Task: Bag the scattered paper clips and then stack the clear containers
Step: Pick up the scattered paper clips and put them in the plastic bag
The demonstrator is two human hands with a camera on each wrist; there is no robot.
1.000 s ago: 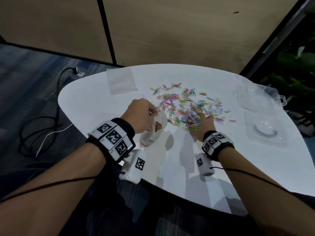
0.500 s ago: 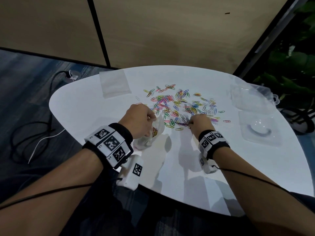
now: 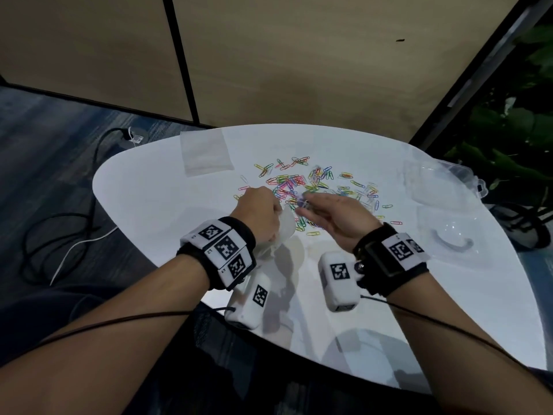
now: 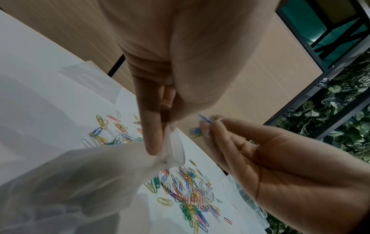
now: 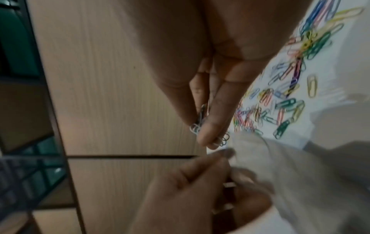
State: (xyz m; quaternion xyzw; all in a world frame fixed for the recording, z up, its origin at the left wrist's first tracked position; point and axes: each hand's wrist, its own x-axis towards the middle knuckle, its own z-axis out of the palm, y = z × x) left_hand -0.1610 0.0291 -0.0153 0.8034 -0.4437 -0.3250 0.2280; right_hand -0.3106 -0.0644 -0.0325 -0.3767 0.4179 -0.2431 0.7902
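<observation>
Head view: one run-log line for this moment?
left hand: holds bag | right hand: pinches paper clips | pile remains | containers unstacked

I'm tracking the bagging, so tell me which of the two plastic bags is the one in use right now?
The bag gripped by the left hand, lifted beside the clips; the spare bag lies flat and untouched at the table's far edge.

a white table [image 3: 155, 205] stands by tan wall panels [image 3: 284, 70]; black cables [image 3: 59, 223] and perhaps leafy plants [image 3: 508, 139] flank it.
</observation>
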